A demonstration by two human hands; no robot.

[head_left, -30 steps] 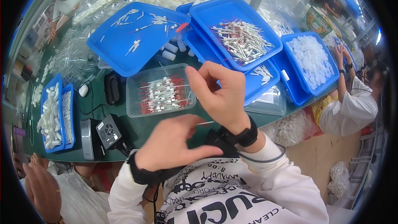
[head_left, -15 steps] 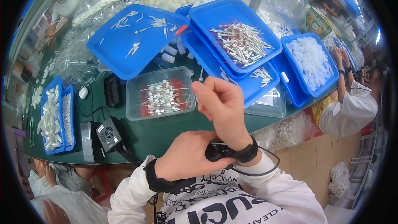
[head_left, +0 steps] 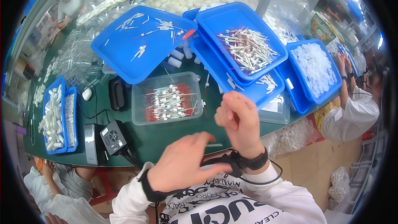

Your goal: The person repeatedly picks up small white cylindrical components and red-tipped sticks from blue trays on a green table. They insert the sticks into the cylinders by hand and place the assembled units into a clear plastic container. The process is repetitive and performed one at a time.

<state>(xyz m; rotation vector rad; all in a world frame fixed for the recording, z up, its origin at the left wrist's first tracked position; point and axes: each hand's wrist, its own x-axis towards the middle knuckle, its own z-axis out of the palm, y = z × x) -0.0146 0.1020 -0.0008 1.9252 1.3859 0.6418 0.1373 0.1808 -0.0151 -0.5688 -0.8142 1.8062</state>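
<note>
Along the wearer's front, the green desk (head_left: 145, 141) supports the trays and boxes. Largest of these, the left blue tray (head_left: 120, 54) carries only a few scattered pieces. To its right, the upper blue tray (head_left: 215, 18) rests on other blue trays and carries a dense pile. Nearer the wearer, the clear plastic box (head_left: 139, 114) stands below the left blue tray.

The left hand (head_left: 182, 161) is released: thumb and fingers are spread at the near edge, with no item visible in the grip. The right hand (head_left: 240, 118), near the clear plastic box, has its fingers curled inward; whether a small item is pinched there cannot be determined.

Progress, judged by contents: a broad layer of red and white sticks (head_left: 170, 103) occupies the clear plastic box, while the piled sticks (head_left: 248, 49) remain in the upper blue tray.

Smallest item: a thin white strip (head_left: 214, 145) shows beside the left fingertips; contact cannot be confirmed.
</note>
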